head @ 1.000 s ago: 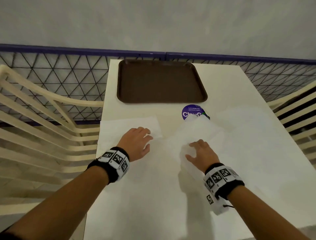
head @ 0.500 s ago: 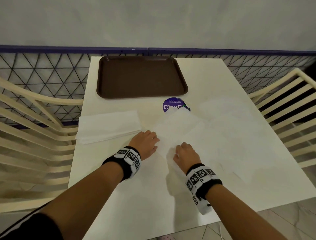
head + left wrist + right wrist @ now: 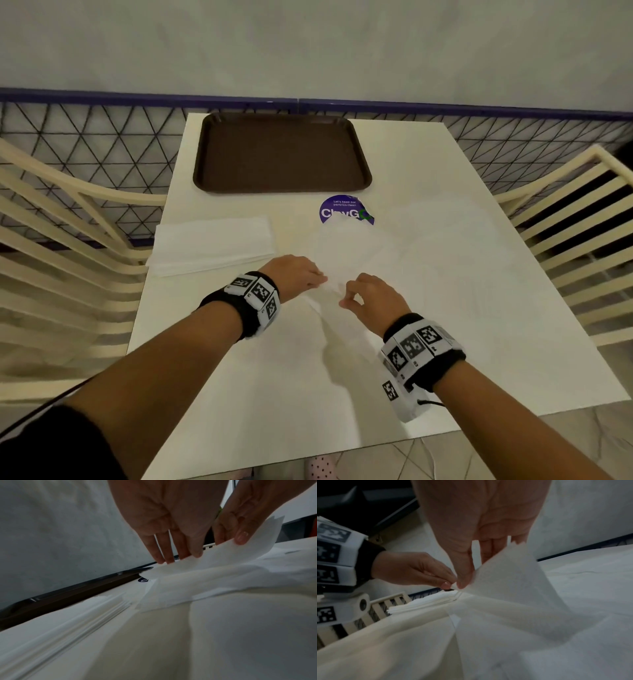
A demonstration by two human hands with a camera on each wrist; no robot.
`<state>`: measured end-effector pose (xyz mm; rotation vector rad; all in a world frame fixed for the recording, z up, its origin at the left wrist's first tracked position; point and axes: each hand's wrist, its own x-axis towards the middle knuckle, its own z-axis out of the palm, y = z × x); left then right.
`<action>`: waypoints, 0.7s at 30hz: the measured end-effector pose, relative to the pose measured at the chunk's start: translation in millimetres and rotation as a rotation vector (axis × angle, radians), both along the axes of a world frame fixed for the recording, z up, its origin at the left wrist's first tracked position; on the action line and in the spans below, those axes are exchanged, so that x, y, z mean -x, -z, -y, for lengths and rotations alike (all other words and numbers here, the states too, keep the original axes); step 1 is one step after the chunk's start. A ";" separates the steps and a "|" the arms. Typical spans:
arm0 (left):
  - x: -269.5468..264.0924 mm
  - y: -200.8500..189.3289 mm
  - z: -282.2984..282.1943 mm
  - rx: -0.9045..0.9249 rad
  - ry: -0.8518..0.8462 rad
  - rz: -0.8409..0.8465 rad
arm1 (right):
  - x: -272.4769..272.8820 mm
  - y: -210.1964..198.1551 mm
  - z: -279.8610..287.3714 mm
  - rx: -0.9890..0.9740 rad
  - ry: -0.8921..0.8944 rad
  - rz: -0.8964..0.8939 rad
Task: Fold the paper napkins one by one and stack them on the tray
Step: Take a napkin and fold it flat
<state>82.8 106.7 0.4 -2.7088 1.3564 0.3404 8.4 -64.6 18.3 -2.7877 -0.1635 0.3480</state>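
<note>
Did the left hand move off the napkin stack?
Yes. The left hand slid right, away from the napkin stack, and now pinches the loose napkin beside the right hand.

One brown tray (image 3: 281, 154) is counted on one white table (image 3: 308, 394). One stack of folded napkins (image 3: 212, 245) is seen, one loose napkin (image 3: 346, 253) is lifted by two hands, and two slatted chairs (image 3: 61, 260) are flanking.

You have the brown rectangular plastic tray (image 3: 282, 154) at the far edge of the white table (image 3: 284, 394). Nearer you on its left lies the stack of folded white paper napkins (image 3: 212, 245); right of it, seemingly loose, unfolded white napkins (image 3: 445, 260) partly cover the round purple sticker (image 3: 344, 210).
</note>
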 end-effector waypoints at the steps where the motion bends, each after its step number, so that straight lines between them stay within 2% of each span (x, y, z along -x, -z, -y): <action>1: 4.2 1.0 -3.7 0.010 -0.020 -0.025 | 1.7 1.5 2.1 -0.009 -0.013 -0.030; 3: 14.7 5.4 -10.3 0.035 -0.101 -0.074 | 6.9 6.7 5.7 -0.032 -0.041 -0.079; 5: 25.9 7.9 -12.7 0.217 -0.063 -0.004 | 11.2 13.3 10.2 -0.104 -0.058 -0.101; 8: 38.4 13.4 -14.9 0.144 -0.078 0.006 | 17.5 20.2 16.0 -0.235 -0.115 -0.117; 11: 42.6 16.1 -10.6 0.149 -0.044 0.038 | 22.6 21.4 20.1 -0.271 -0.152 -0.126; 13: 41.9 20.8 -8.6 0.214 -0.019 0.080 | 23.9 21.5 24.2 -0.270 -0.137 -0.136; 14: 42.9 16.0 -6.8 0.224 -0.036 0.034 | 24.8 21.1 26.0 -0.250 -0.127 -0.153; 17: 51.3 10.7 -3.0 -0.004 -0.208 -0.132 | 29.5 19.0 31.0 -0.097 -0.119 -0.242; 21: 58.3 5.8 -6.3 0.062 -0.382 -0.335 | 34.8 15.0 33.9 0.053 -0.151 -0.327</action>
